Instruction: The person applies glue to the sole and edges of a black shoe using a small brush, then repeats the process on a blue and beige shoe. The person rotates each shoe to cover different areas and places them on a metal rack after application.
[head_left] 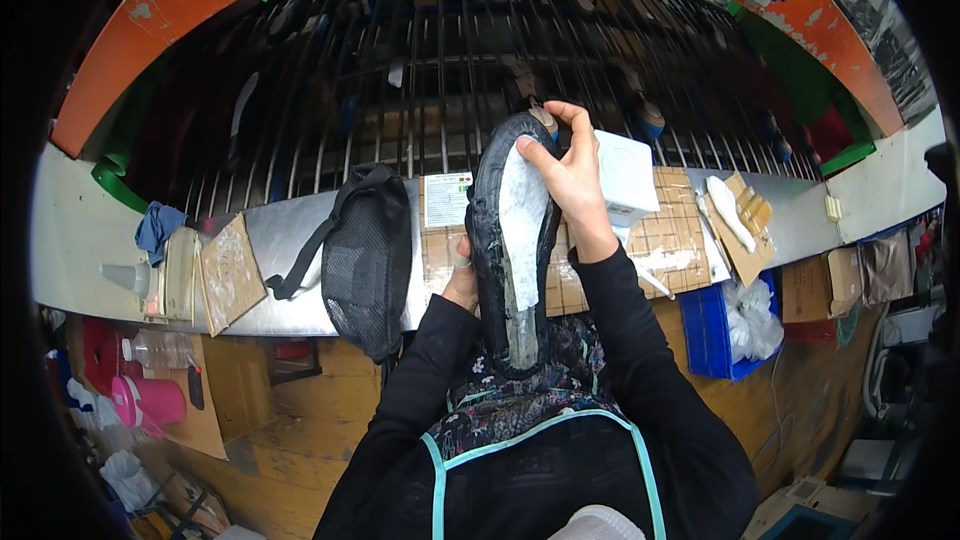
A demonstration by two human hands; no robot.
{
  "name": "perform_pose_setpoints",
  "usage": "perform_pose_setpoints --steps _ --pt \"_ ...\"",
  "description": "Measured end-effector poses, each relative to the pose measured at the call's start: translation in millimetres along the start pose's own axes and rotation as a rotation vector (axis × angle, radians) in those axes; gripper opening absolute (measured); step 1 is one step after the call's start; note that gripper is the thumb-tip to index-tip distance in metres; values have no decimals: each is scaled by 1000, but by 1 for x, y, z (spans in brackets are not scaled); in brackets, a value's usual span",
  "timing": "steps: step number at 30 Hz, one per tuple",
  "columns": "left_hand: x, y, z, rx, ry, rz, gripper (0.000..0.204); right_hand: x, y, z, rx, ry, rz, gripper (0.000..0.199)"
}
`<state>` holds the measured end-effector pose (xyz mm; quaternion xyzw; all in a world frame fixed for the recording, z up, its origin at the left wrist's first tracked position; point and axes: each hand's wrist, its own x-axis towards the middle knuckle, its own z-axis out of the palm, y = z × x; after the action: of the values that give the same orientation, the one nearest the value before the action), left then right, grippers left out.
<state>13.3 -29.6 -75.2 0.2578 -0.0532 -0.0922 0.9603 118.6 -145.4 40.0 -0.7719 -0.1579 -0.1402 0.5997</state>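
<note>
The right hand (578, 185) grasps the far end of a black shoe part (486, 210), with its thumb upon the white lining (522, 220). The left hand (463, 275) holds the left side; its fingers are mostly hidden. The shoe part is over the table's (285, 230) near edge, between a black mesh bag (370, 240) and a white container (627, 175).

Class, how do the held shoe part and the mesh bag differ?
The shoe part is held by the left hand and right hand; the bag rests on the bench. The shoe part shows a pale lining; the bag looks mesh-sided. Both look mainly black.
</note>
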Motion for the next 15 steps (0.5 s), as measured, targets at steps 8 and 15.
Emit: perform_pose_setpoints --steps 8,15 --pt "1 0 2 148 149 44 117 -69 -32 -55 -396 -21 -411 14" --pt "1 4 2 131 253 25 113 -124 -37 -53 -472 -190 -431 12"
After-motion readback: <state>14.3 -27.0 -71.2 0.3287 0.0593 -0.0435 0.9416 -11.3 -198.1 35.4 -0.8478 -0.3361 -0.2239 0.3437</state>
